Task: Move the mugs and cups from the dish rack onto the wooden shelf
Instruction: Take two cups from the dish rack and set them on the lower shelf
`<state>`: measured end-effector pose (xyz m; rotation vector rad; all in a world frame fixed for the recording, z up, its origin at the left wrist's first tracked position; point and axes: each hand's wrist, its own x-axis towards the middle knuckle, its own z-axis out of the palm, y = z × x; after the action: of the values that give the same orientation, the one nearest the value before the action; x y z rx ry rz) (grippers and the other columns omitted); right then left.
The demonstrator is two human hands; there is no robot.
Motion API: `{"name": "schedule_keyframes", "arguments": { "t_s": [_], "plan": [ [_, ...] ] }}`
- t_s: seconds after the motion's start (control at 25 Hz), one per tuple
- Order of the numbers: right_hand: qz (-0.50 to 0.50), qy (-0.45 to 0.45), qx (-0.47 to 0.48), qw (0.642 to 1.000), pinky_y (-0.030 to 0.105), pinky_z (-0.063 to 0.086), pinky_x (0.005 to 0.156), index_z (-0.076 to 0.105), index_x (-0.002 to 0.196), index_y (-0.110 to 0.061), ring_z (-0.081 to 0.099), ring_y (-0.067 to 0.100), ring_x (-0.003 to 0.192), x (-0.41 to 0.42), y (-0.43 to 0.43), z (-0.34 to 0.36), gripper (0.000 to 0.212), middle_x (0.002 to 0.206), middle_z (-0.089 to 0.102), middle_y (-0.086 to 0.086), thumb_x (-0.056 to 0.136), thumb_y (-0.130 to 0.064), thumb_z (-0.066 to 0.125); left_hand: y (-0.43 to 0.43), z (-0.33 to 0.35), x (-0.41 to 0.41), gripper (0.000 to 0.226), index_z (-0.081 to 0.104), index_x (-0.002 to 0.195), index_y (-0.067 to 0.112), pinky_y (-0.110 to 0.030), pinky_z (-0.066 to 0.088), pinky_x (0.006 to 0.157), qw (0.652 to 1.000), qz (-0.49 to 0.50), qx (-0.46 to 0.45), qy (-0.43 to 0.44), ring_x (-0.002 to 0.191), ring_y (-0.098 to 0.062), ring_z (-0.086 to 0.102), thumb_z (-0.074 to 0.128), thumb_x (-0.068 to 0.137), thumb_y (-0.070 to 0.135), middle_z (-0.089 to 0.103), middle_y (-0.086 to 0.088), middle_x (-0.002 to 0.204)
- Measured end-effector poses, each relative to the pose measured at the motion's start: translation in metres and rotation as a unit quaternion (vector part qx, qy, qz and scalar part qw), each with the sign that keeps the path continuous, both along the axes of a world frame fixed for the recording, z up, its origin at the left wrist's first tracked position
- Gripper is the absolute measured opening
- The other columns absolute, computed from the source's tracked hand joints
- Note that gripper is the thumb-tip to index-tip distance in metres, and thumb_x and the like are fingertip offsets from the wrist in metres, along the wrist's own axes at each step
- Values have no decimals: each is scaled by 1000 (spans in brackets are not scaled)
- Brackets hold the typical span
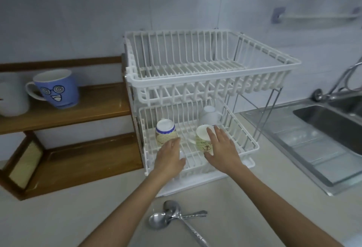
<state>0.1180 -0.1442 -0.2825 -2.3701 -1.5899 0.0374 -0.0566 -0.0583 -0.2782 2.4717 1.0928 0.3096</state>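
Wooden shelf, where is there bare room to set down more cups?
The upper board of the wooden shelf is bare between the blue mug and the dish rack. Its left end is crowded: a white mug beside the blue one. The lower board looks bare too.

home kitchen for sure, tiled wall [78, 21], stainless sink [333, 121] with tap [344, 82], white two-tier dish rack [211, 82] on the counter [58, 217], spoons [172, 217] lying about, wooden shelf [94, 105] holding a mug [56, 88]

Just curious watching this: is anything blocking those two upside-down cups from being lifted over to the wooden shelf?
Nothing visible blocks the hands: the left hand reaches the blue-rimmed cup, the right hand the anchor cup. The rack's upper tier overhangs them, so they likely exit forward toward the wooden shelf.
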Motion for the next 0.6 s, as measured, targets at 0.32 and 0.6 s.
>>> {"name": "schedule_keyframes", "arguments": {
  "t_s": [0.32, 0.6],
  "plan": [
    [83, -2, -118, 990, 52, 21, 114, -3, 150, -30, 0, 30, 146, 55, 53, -9, 90, 161, -4, 6, 85, -44, 58, 17, -14, 33, 94, 15, 147, 19, -42, 44, 92, 970, 104, -34, 217, 120, -33, 48, 73, 77, 40, 44, -12, 136],
    [126, 27, -144, 981, 50, 48, 91, 20, 144, -35, 39, 38, 125, 72, 77, -4, 94, 146, 25, 8, 68, -44, 75, 17, -14, 39, 66, 40, 123, 12, -39, 49, 83, 969, 143, -17, 200, 108, -30, 56, 76, 72, 33, 55, -9, 123]
  ]
}}
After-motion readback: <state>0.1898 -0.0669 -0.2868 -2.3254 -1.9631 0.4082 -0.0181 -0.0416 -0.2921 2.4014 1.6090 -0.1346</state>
